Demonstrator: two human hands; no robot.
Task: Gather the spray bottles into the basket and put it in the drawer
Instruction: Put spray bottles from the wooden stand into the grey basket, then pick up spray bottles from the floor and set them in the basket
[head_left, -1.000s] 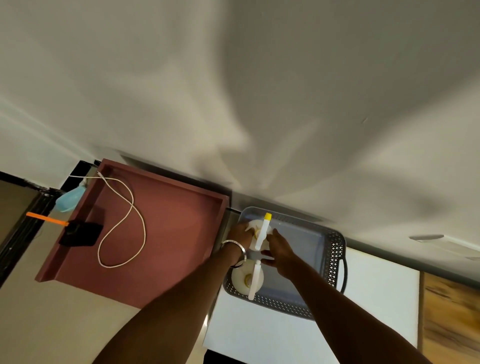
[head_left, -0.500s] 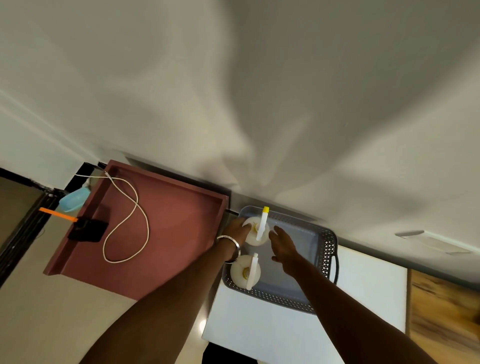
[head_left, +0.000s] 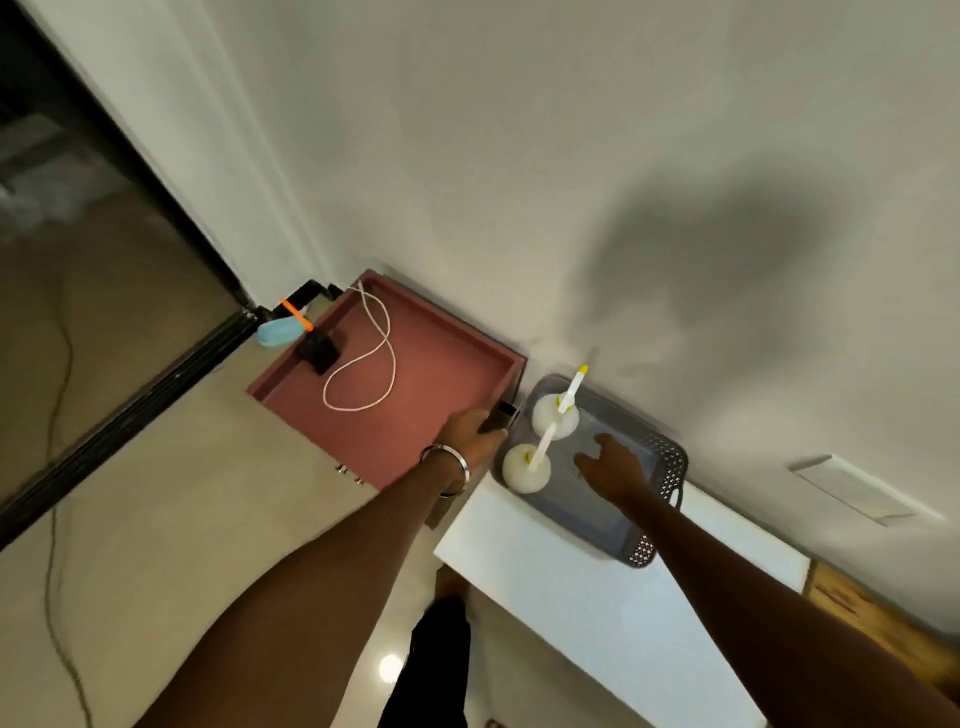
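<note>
A grey perforated basket (head_left: 667, 460) sits on the white table top by the wall. Two white spray bottles stand in its left end: the far one (head_left: 555, 415) has a yellow-tipped nozzle, the near one (head_left: 525, 467) a white sprayer. My left hand (head_left: 470, 434), with a metal bangle on the wrist, grips the basket's dark left handle. My right hand (head_left: 613, 467) hovers over the basket's bare floor with fingers loosely spread, holding nothing. The dark pink drawer (head_left: 441, 395) stands pulled open just left of the basket.
Inside the drawer lie a looped white cable (head_left: 363, 364), a black adapter (head_left: 318, 351) and an orange stick (head_left: 296, 313); a blue object (head_left: 278, 332) sits beside its corner. The white table (head_left: 597, 587) runs right to a wooden surface (head_left: 872, 618). A dark door frame borders the floor on the left.
My left hand left the far bottle and moved to the basket's left handle. My right hand drew back from the bottles to the basket's middle. The view swung left.
</note>
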